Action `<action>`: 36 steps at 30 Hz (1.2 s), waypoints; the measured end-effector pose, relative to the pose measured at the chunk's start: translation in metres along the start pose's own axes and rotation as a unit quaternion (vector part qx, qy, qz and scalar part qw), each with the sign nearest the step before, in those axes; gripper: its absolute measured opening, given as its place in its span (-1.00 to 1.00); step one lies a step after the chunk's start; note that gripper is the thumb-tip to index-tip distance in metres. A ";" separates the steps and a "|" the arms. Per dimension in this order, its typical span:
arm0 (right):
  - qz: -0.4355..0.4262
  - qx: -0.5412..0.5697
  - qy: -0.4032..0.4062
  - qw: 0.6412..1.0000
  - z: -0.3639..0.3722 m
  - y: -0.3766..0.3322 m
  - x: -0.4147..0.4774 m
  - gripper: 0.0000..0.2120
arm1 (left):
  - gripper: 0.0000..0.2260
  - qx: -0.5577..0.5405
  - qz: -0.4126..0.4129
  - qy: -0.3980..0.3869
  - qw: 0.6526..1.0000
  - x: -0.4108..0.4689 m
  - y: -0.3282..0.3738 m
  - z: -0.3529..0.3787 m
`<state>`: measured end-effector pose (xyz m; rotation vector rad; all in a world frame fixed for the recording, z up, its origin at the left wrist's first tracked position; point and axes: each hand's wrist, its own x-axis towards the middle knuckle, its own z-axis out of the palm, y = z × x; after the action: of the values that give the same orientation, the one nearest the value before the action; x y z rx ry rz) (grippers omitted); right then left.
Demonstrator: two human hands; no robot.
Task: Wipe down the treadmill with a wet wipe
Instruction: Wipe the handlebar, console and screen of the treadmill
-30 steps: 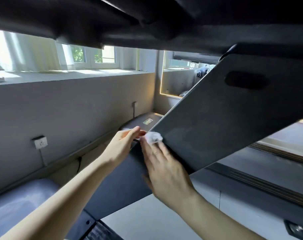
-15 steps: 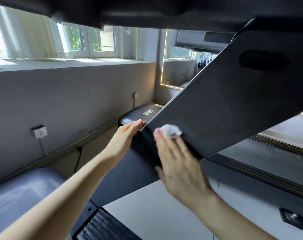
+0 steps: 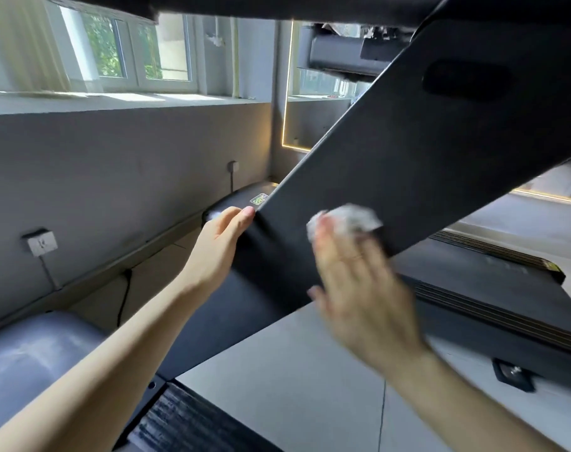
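The treadmill's dark slanted upright (image 3: 424, 151) crosses the view from top right to bottom left. My right hand (image 3: 359, 288) presses a crumpled white wet wipe (image 3: 349, 220) flat against the upright's face, fingers straight; the hand is motion-blurred. My left hand (image 3: 219, 243) holds the upright's left edge, thumb on the front, the other fingers hidden behind it. To the right lies the treadmill deck (image 3: 506, 288) with its black belt. Beyond the left hand sits the black motor cover (image 3: 241, 199).
The underside of the console (image 3: 343, 4) hangs close overhead. On the left, a grey wall carries a socket (image 3: 41, 243) and a cable (image 3: 124, 295). A rounded grey object (image 3: 26, 353) sits bottom left. Pale floor tiles (image 3: 294, 370) lie below the upright.
My right hand has slid the wipe up and to the right across the upright's face. My left hand stays on the upright's edge. The view has tilted upward.
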<state>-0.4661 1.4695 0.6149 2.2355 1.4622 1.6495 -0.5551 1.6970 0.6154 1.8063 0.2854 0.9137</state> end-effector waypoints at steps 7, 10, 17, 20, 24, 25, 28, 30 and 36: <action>0.046 0.008 -0.024 0.999 0.013 -0.009 -0.025 -0.28 | -0.65 -0.028 -0.018 0.037 0.999 0.000 0.005 0.011; -0.145 -0.014 -0.084 0.986 0.045 -0.053 -0.048 -0.22 | -0.45 -0.061 -0.025 0.031 0.997 0.004 0.003 0.007; 0.119 0.024 0.059 0.991 -0.020 0.064 -0.014 -0.31 | -0.43 -0.053 -0.027 0.035 0.998 0.002 0.000 0.012; 0.101 -0.028 0.035 0.994 -0.014 0.053 -0.017 -0.30 | -0.48 -0.052 -0.013 0.048 0.997 0.001 0.000 0.015; -0.163 -0.052 -0.073 0.983 0.033 -0.018 -0.049 -0.25 | -0.45 -0.062 -0.017 0.056 0.996 0.004 0.000 0.016; -0.216 -0.064 -0.091 0.970 0.043 -0.026 -0.054 -0.25 | -0.48 -0.070 -0.022 0.065 0.995 0.004 0.002 0.018; -0.188 -0.061 -0.056 0.979 0.035 -0.012 -0.055 -0.25 | -0.66 -0.102 -0.057 0.093 0.989 0.003 0.010 0.026; -0.070 -0.027 0.054 0.996 0.017 0.018 -0.042 -0.24 | -0.76 -0.104 -0.074 0.108 0.986 0.003 0.014 0.031; 0.027 0.008 0.037 0.999 0.010 0.035 -0.027 -0.27 | -0.81 -0.073 -0.141 0.147 0.976 0.003 0.028 0.033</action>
<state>-0.4357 1.4366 0.6073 2.2660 1.4462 1.7604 -0.5360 1.6637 0.6359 1.4487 0.6289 0.9702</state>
